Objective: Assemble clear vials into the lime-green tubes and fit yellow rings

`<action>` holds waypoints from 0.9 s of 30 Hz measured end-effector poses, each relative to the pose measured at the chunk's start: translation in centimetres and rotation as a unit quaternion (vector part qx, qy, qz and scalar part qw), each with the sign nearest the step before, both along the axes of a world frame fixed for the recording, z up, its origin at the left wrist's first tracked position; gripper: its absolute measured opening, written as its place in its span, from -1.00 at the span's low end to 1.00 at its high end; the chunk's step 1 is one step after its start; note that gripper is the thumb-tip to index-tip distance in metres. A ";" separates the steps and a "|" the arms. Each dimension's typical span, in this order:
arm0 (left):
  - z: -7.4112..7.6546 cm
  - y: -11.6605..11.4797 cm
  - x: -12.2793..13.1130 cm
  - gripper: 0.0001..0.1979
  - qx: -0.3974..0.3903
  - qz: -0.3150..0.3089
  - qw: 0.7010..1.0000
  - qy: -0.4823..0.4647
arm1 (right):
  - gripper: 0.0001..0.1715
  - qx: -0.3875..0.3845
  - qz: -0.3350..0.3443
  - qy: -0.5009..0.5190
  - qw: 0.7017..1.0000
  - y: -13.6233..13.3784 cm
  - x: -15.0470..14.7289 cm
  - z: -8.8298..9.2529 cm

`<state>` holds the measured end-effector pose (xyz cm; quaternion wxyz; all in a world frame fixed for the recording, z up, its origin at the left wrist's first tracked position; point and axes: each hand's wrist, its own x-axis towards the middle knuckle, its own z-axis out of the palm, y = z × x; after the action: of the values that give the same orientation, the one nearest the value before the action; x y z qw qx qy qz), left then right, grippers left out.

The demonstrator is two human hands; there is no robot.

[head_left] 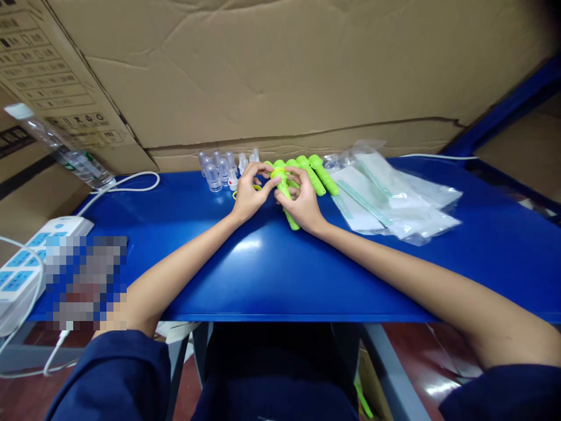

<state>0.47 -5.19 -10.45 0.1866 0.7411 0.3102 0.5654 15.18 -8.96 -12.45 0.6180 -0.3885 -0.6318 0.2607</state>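
Observation:
Both my hands meet at the far middle of the blue table (280, 275). My right hand (303, 202) is closed round a bright green plastic tube piece (290, 219) whose lower end sticks out below my palm. My left hand (249, 192) pinches the top of the same piece with thumb and fingertips. A yellow ring (236, 193) lies on the table just by my left hand. More green pieces (318, 172) lie in a row right behind my hands.
Several small clear vials (218, 168) stand at the back left of my hands. A pile of clear plastic pouches (394, 199) lies to the right. A white power strip (30, 257), a white cable and a plastic bottle (61, 149) are at the left. Cardboard boxes (284, 70) wall the back.

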 end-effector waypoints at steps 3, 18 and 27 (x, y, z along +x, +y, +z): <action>-0.2 0.4 -0.2 -0.52 -0.001 0.002 1.000 0.015 | -0.39 -0.024 0.008 0.012 1.000 0.3 0.2 -0.3; -0.1 -0.7 0.6 -0.55 -0.008 -0.013 1.000 0.016 | -0.39 0.002 -0.024 -0.009 1.000 -0.1 0.3 0.5; -0.6 -0.6 0.8 -0.55 -0.003 -0.010 1.000 -0.011 | -0.45 0.008 -0.020 -0.014 1.000 -0.3 0.1 0.6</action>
<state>1.27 -5.80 -11.03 0.1983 0.7372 0.3024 0.5708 15.30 -9.28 -11.82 0.6173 -0.3992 -0.6349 0.2378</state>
